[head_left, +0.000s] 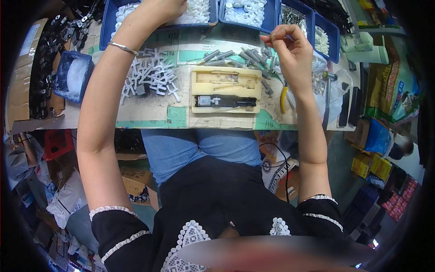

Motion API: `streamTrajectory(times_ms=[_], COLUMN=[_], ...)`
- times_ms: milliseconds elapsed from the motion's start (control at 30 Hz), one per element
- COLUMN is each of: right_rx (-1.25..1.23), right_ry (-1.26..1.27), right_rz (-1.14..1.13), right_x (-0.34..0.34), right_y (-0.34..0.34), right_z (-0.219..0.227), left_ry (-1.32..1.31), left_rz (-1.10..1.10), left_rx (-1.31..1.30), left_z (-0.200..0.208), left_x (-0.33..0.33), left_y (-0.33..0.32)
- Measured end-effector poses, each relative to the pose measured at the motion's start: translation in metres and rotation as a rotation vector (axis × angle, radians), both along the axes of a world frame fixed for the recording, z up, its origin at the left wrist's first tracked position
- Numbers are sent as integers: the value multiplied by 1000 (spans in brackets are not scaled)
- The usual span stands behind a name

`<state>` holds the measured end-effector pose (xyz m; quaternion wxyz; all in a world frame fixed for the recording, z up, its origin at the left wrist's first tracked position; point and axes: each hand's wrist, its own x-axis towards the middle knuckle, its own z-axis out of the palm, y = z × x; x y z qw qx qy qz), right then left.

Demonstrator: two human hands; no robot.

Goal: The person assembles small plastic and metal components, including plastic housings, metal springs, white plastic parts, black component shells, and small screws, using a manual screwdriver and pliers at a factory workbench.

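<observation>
My left hand [166,8] is at the upper edge of the picture, over a blue bin [215,12] of small white plastic parts. Its visible fingers are curled; the rest is cut off, so what they hold is hidden. At the front right corner of the bins, my right hand [293,52] is raised with thumb and forefinger pinched together. Whatever is between those fingertips is too small to name. Between my forearms lies a cream-coloured fixture [226,93]. A black elongated housing [226,101] with light grey pieces in it sits in the fixture's near slot.
White forked plastic parts [152,75] lie piled left of the fixture. Grey cylindrical parts [253,56] are scattered behind it. Yellow-handled pliers [284,99] and a hammer [329,77] lie to the right. A blue bin of screws [293,17] stands behind my right hand.
</observation>
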<state>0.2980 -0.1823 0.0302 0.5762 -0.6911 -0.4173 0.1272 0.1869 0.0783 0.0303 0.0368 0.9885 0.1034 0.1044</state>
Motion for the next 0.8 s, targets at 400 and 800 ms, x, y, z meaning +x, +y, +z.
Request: streamTrajectory(times_ms=[400,800], right_rx=[166,394], right_ry=[310,1766], right_rz=[85,86], right_x=[-33,-44], right_y=[13,3], right_z=[13,-6], left_ry=[-260,-443], left_rz=[-243,-218], left_rx=[-658,-513], left_z=[9,26], left_x=[-21,-48], left_y=[-28,-132])
